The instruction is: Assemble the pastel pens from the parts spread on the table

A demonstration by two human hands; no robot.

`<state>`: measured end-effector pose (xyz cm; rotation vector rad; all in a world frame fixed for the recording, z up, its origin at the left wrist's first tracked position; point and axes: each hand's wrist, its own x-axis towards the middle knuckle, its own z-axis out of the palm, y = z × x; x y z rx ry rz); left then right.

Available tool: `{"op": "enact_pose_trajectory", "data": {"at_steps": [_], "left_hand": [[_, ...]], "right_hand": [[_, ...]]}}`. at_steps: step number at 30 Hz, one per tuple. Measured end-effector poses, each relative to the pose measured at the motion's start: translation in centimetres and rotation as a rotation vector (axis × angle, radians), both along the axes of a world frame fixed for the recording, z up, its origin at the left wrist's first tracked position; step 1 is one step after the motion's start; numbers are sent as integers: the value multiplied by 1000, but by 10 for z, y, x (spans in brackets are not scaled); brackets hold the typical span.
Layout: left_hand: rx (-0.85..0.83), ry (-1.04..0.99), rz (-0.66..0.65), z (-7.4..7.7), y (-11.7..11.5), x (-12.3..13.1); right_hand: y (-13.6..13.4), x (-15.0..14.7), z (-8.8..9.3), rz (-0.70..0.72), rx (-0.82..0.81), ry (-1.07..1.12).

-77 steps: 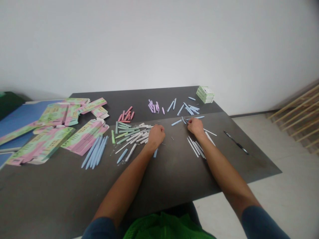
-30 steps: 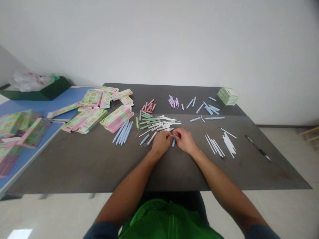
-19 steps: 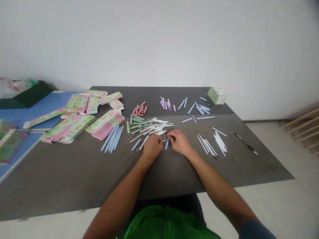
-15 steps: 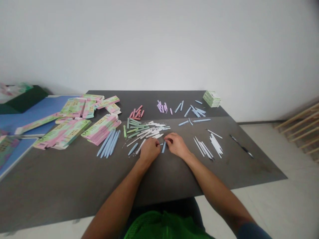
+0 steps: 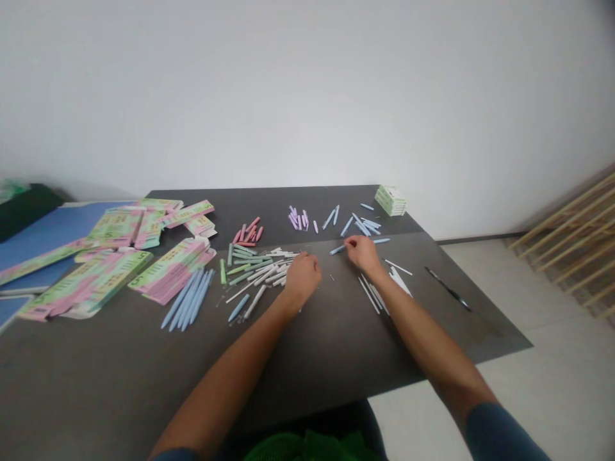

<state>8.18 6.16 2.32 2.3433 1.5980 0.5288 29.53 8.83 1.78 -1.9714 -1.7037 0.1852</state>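
My left hand (image 5: pixel 302 278) is curled just right of the pile of white pen parts (image 5: pixel 262 275), its fingers closed; what they hold is hidden. My right hand (image 5: pixel 362 255) reaches farther forward, fingertips pinched down among the light-blue pen parts. One blue pen barrel (image 5: pixel 337 250) lies just left of those fingertips, and another blue piece (image 5: pixel 382 241) pokes out to their right. Anything inside the pinch is too small to make out. Below my right wrist lie thin white refills (image 5: pixel 369 294), partly covered by the forearm.
Finished-looking blue pens (image 5: pixel 188 299) lie in a row at left, beside flattened pink-green cartons (image 5: pixel 168 270). Green barrels (image 5: pixel 247 262), red pieces (image 5: pixel 248 232), purple pieces (image 5: pixel 298 219) and more blue parts (image 5: pixel 362 224) lie behind. A small box stack (image 5: pixel 391 200) and a black pen (image 5: pixel 448 288) are at right.
My hands have parted: the right moved forward and right to the blue parts, while the left stayed near the white pile. The blue piece between them no longer shows. The view has shifted.
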Motion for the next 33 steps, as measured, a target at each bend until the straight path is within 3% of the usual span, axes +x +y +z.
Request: {"op": "enact_pose_trajectory", "data": {"at_steps": [7,14,24,33], "left_hand": [[-17,-79,-29,-2,19,42],[-43,-125,-19,-9,37,56],[-58,-136,18,-15,50,33],[-53,-169,69,-5,41,13]], "right_hand": [[43,76,-8,-239,-59,-93],[84,120,-19,-330,-100,-150],[115,143,-32,-360,-184,-130],[97,132,-16,-368,-108,-62]]}}
